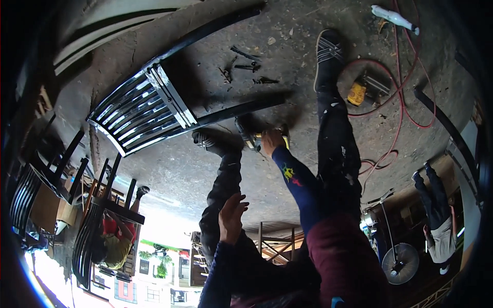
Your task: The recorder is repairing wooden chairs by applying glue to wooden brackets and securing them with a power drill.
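Note:
My right hand [272,142] is closed round a yellow and black power drill [250,139], low over the floor between my shoes. Part of the drill is hidden behind the fingers. My left hand [232,218] is raised beside my left leg, fingers apart and partly bent, with nothing in it. Just beyond my left shoe lies a glossy black slatted chair frame [146,110]. Its two long legs stretch away to the right, and the nearer leg [246,108] passes close to the drill.
Several small dark metal pieces [246,65] lie on the concrete past the frame. Right of my right shoe are another yellow tool [357,95], a looping red hose [401,97] and a white bottle [394,19]. Slatted chairs [84,246] and a person [115,246] are at left; a fan [400,264] and another person [441,231] at right.

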Demonstrator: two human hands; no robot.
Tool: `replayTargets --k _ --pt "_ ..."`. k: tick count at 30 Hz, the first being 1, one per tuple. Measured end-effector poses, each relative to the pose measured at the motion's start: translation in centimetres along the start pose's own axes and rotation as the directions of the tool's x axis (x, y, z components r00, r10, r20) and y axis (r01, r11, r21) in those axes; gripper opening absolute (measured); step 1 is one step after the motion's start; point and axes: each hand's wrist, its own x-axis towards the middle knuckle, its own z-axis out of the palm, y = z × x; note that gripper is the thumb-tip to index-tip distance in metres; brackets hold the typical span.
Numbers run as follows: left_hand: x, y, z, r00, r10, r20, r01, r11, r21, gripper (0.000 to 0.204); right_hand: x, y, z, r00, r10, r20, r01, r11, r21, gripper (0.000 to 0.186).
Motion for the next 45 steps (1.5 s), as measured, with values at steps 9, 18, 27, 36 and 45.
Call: replayTargets --k 9,18,27,36,45 --pt "1.3 -3.8 -3.1 0.991 0.125 0.040 -0.131 0.952 0.276 0.036 -1.9 -3.0 0.0 0.987 -0.005 -0.159 0.018 0.996 0.084 0.053" --pt "-3.1 -1.9 1.1 0.976 0.106 -0.192 -0.153 0.957 -0.247 0.030 -17.9 -3.5 -18.4 0.951 -0.186 0.247 0.076 0.915 0.397 0.038" --pt "-12.0 6.2 8.5 0.869 0.398 -0.294 -0.401 0.914 0.052 0.026 -28.4 4.3 -31.5 0.903 -0.416 -0.108 0.408 0.751 0.520 0.038" --pt "-11.5 9.3 15.7 0.756 0.632 -0.170 -0.603 0.774 0.193 0.052 -38.1 6.5 -35.9 0.792 -0.315 -0.523 0.609 0.446 0.655 0.043" --pt "-9.6 7.6 10.1 0.956 0.267 0.119 -0.001 0.411 -0.912 0.065 -39.3 3.2 -29.8 0.931 -0.240 -0.275 0.299 0.069 0.952 0.027"
